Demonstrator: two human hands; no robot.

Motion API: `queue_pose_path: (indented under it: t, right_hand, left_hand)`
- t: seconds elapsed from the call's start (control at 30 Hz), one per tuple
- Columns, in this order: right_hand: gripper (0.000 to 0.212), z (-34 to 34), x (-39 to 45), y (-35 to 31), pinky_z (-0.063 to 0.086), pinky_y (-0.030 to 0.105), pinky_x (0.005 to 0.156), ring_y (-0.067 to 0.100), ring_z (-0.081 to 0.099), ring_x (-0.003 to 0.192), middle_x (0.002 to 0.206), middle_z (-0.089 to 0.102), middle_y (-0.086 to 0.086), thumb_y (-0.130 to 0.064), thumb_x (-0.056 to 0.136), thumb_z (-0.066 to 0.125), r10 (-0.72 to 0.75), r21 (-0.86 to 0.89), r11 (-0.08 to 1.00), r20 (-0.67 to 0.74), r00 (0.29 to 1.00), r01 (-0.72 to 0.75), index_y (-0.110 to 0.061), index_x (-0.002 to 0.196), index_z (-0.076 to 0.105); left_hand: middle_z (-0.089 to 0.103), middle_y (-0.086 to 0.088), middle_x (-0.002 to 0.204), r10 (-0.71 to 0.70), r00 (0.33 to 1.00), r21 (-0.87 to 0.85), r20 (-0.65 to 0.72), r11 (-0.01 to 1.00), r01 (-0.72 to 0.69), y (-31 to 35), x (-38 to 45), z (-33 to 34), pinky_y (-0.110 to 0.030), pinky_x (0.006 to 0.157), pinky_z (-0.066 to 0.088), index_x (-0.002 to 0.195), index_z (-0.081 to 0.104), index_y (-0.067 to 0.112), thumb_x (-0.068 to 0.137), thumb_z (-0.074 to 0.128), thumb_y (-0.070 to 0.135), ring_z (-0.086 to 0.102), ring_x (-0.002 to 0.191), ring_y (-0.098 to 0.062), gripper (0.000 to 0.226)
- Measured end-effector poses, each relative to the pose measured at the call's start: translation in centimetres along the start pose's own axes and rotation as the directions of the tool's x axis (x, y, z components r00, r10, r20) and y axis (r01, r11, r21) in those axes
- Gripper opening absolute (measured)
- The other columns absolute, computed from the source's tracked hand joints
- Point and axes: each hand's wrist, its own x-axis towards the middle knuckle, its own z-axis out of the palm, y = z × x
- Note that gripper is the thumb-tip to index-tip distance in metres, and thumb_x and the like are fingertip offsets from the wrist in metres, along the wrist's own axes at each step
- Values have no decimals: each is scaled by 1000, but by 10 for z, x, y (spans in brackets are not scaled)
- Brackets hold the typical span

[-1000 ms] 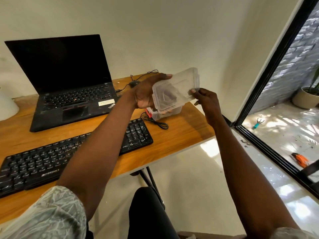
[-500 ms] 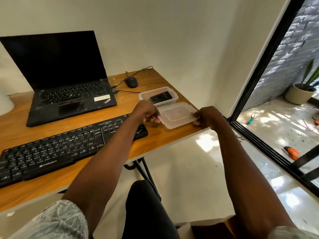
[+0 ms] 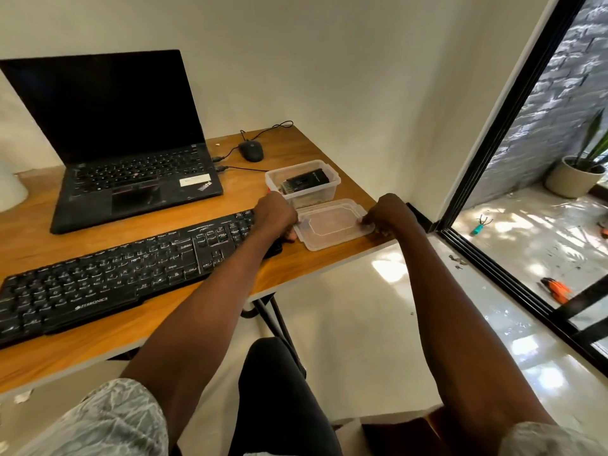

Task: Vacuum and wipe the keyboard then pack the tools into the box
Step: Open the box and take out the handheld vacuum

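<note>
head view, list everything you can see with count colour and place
laptop: 1, black, open, back left of desk
keyboard: 1, black, front of desk
mouse: 1, black, wired, back of desk
box: 1, clear, right of desk, lid off, dark tool inside
lid: 1, clear, flat on desk in front of box
desk: 1, wooden
white object: 1, left edge, cut off
plant pot: 1, pale, outside the door
teal tool: 1, on ground outside
orange tool: 1, on ground outside
left hand: at lid's left edge, fingers curled on it
right hand: at lid's right edge, fingers curled on it
</note>
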Motion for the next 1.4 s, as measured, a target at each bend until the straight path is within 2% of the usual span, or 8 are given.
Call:
queue_pose_path:
  t: [0.13,0.3,0.4,0.5,0.67,0.83,1.23,1.4]
  right_hand:
    - [33,1,4,-1,42,25,53,17,59,61,72,63,7,-28,77,81,-54,-8,999,-118,992,53,-5,84,57]
    - [16,0,12,-39,51,26,72,11,62,76,85,68,0,-23,81,74,-380,116,895,-305,873,430,-10,90,69]
    - [19,7,22,-74,44,15,69,13,61,84,96,70,3,-20,81,73,-565,-3,817,-207,798,577,-11,97,72]
    - [36,15,41,-101,42,25,87,18,57,108,120,65,3,-21,81,74,-635,-175,765,-42,772,620,-16,115,68]
    - [54,19,65,-130,26,43,107,27,39,133,141,51,6,-26,86,70,-542,-546,615,232,807,570,-17,136,53]
    - [55,23,79,-139,38,42,104,29,49,124,136,55,9,-14,85,70,-443,-543,619,354,823,567,-14,137,53]
    - [44,26,83,-136,32,33,82,28,49,116,127,58,10,-19,85,72,-477,-550,605,328,815,576,-13,126,59]
    - [39,24,80,-135,44,39,90,29,53,111,122,61,11,-17,84,72,-477,-547,596,348,807,588,-8,120,64]
  left_hand:
    - [70,-5,71,78,995,76,-54,994,-74,-1,-4,-3,-25,48,53,98,64,4,87,73,25,68,54,-14,25]
    - [67,-6,99,233,912,111,-338,972,-207,7,15,-21,-32,64,40,102,65,12,83,71,33,62,94,-25,28]
    - [50,-10,141,260,960,170,-104,956,-241,12,39,-32,-41,98,44,138,47,15,71,82,52,46,129,-29,85]
    - [13,-14,164,200,974,343,106,912,-224,10,58,-34,-48,120,20,157,12,12,61,83,63,13,150,-34,130]
    - [26,-15,159,160,969,373,188,901,-221,4,83,-32,-49,115,31,155,17,9,55,85,65,26,144,-35,132]
    - [55,-10,130,166,966,269,200,938,-217,-6,92,-30,-45,94,50,134,46,11,48,91,58,53,114,-28,108]
    - [56,-10,124,164,970,239,182,949,-205,-9,95,-28,-46,89,53,129,49,10,46,93,54,54,110,-27,103]
    - [55,-10,125,159,970,247,186,948,-202,-7,95,-27,-43,87,53,129,48,9,48,93,53,54,110,-27,103]
